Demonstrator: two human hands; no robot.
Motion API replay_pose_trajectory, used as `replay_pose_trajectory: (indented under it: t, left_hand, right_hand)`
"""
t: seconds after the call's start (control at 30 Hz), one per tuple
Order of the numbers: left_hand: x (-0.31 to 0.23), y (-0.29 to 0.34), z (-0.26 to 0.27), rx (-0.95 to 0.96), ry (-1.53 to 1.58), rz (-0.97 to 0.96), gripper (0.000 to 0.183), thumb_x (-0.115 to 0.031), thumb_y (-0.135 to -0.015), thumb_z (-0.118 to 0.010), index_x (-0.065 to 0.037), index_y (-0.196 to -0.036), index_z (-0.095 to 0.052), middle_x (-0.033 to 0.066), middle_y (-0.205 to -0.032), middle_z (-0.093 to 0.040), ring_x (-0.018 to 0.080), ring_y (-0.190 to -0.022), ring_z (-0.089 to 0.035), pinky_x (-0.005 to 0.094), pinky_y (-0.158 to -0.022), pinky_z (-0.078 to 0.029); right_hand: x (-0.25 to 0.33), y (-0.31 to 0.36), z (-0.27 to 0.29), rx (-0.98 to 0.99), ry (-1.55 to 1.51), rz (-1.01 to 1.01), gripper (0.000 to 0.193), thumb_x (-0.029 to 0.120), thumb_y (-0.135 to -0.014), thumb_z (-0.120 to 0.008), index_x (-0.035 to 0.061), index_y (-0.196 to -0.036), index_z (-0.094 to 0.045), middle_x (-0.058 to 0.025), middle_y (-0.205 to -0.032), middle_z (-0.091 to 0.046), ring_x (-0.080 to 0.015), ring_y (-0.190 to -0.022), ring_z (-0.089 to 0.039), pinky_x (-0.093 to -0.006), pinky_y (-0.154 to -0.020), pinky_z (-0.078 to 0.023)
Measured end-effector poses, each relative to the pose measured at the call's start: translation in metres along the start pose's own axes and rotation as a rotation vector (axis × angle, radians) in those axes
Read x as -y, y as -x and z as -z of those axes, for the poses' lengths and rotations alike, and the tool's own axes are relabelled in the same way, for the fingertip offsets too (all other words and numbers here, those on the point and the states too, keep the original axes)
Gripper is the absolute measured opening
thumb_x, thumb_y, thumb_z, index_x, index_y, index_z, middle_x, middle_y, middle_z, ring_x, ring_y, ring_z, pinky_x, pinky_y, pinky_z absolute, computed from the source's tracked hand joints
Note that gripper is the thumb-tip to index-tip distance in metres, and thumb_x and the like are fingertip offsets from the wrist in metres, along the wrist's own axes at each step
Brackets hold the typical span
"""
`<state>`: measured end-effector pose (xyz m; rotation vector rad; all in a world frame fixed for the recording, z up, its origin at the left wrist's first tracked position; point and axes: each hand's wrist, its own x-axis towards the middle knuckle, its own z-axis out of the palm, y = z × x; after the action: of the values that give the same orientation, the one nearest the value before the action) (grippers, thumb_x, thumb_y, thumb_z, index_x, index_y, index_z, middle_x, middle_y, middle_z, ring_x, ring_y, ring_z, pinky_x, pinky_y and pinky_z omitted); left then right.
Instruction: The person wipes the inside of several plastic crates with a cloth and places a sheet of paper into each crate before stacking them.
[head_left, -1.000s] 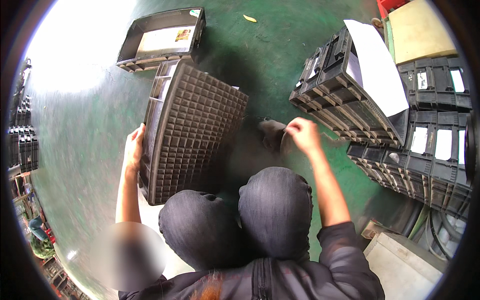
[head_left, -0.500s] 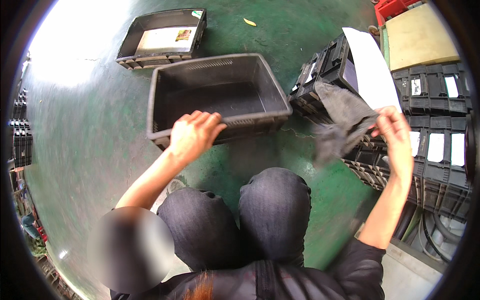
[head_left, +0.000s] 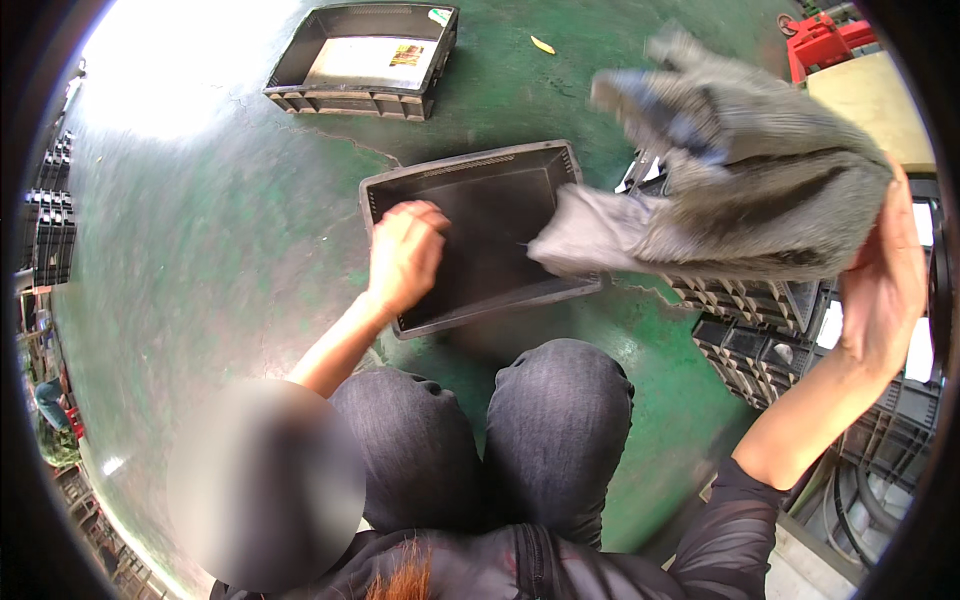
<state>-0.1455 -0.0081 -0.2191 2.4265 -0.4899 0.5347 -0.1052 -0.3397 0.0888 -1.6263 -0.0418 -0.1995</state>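
Observation:
My right hand [head_left: 888,270] is closed on a grey cloth [head_left: 770,190], raised at the right. The cloth hangs out leftward, blurred by motion, and its pale lower end overlaps the right side of a black plastic crate [head_left: 500,318]. That crate lies on the floor in front of my knees, with its open side up. Over the left part of the crate is my left hand [head_left: 408,255], back up and fingers bent. Its fingertips are smeared by motion, so I cannot tell whether they are closed on anything.
Another black crate [head_left: 360,103] with a pale sheet inside stands at the far left. Stacked black crates [head_left: 750,350] line the right side, below a yellowish board [head_left: 870,100] and a red metal part [head_left: 825,42]. A small yellow scrap [head_left: 543,45] lies on the green floor.
My right hand has lifted the grey cloth up and spread it leftward. My left hand has come off the near rim of the crate. The crate sits farther right in view.

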Motion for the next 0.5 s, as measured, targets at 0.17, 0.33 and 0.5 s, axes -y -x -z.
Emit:
replay_pose_trajectory:
  t: [0.17, 0.33, 0.5]
  left_hand:
    - [0.104, 0.042, -0.014, -0.196, -0.133, 0.655, 0.043, -0.022, -0.09, -0.05, -0.002, -0.127, -0.042, 0.0223, -0.128, -0.043, 0.0376, -0.121, -0.039, 0.0426, -0.103, -0.029]
    - [0.082, 0.033, -0.039, -0.132, 0.215, 0.978, 0.049, -0.032, -0.095, -0.04, -0.001, -0.132, -0.036, 0.0273, -0.125, -0.048, 0.0414, -0.116, -0.046, 0.0413, -0.098, -0.037]
    - [0.087, 0.038, -0.059, -0.198, -0.037, 0.812, 0.04, -0.026, -0.096, -0.038, -0.004, -0.129, -0.041, 0.0217, -0.119, -0.049, 0.0367, -0.112, -0.048, 0.0402, -0.096, -0.037]
  right_hand:
    - [-0.084, -0.016, -0.045, 0.349, 0.114, -0.081, 0.027, 0.018, -0.09, -0.057, 0.0055, -0.114, -0.055, 0.0034, -0.097, -0.055, -0.0056, -0.091, -0.052, -0.021, -0.078, -0.042]
    - [-0.164, -0.03, -0.089, 0.793, 0.485, 0.141, 0.02, 0.016, -0.083, -0.061, 0.0073, -0.1, -0.056, -0.004, -0.095, -0.058, -0.0178, -0.095, -0.054, -0.0306, -0.085, -0.043]
    - [-0.326, 0.006, -0.108, 0.795, 0.968, 0.009, 0.047, 0.02, -0.085, -0.058, 0.0068, -0.127, -0.042, -0.0227, -0.135, -0.034, -0.0389, -0.124, -0.038, -0.0436, -0.102, -0.036]
